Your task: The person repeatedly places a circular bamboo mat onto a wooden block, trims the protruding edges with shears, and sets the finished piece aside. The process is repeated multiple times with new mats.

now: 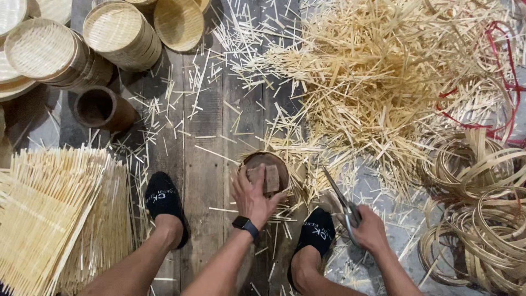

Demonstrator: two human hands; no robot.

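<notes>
My left hand (253, 194), with a dark watch on the wrist, presses down on a small brown block (272, 178) that lies on a round woven bamboo piece (276, 160) on the wooden floor. My right hand (368, 227) grips a pair of metal scissors (337, 193), blades pointing up and left toward the round piece. Both my feet in black socks (163, 200) rest on the planks on either side of my left arm.
A big heap of cut bamboo slivers (378, 71) fills the upper right. Coiled bamboo hoops (482, 208) and a red strap (501, 66) lie at right. Stacked woven bamboo trays (82, 41) and a dark cylinder (101, 108) sit upper left. Woven bamboo mats (55, 214) lie at left.
</notes>
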